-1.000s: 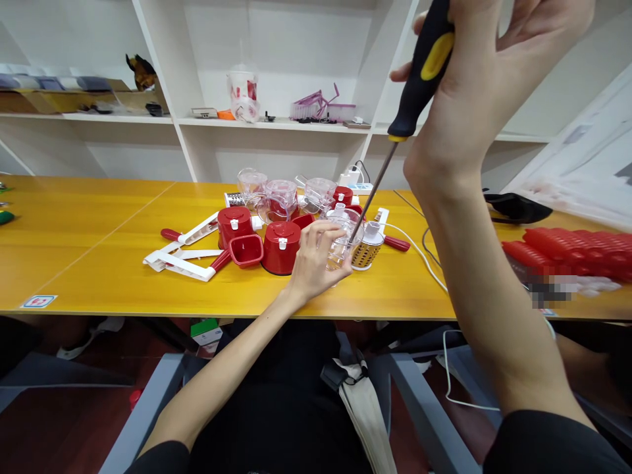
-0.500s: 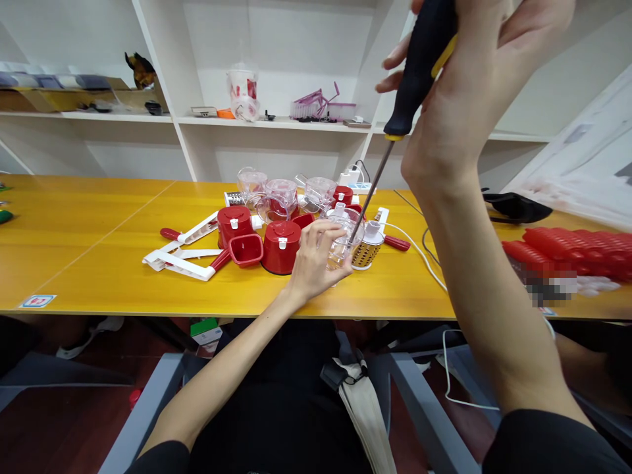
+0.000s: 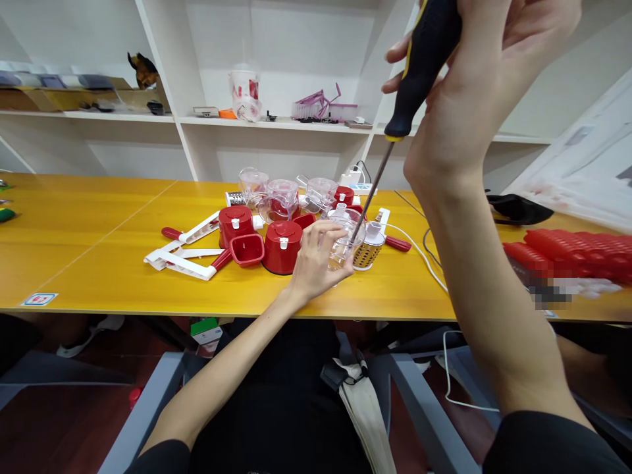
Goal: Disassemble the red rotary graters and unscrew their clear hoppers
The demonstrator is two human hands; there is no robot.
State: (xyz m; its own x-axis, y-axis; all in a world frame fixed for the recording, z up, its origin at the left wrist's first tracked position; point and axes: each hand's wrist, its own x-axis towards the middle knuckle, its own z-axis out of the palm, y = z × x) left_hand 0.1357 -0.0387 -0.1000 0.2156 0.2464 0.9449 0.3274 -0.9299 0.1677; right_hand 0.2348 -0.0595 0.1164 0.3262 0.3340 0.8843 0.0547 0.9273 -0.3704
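My right hand [image 3: 459, 105] is raised and wrapped round the dark handle of a long screwdriver [image 3: 412, 79]. Its shaft slants down to the left, and the tip goes into a clear plastic housing [image 3: 340, 253] on the table. Around that housing my left hand [image 3: 318, 257] is closed, gripping it from the left. Just right of it stands a drum grater [image 3: 368, 253] with a white top. Left of my left hand sit red bases [image 3: 282, 247] and a red square cup [image 3: 247, 250]. The exact spot that the tip touches is hard to make out.
Several clear housings [image 3: 282, 192] stand behind the red bases. White arms with red handles [image 3: 185, 263] lie to the left. A white cable [image 3: 419, 247] runs across the yellow table [image 3: 99, 263]. Red plastic parts [image 3: 577, 250] lie at the right, with white shelves [image 3: 276, 125] behind.
The screwdriver handle has turned a little in my right hand; its yellow stripe has moved from the right side to the left. My left hand and the clear housing stay in place.
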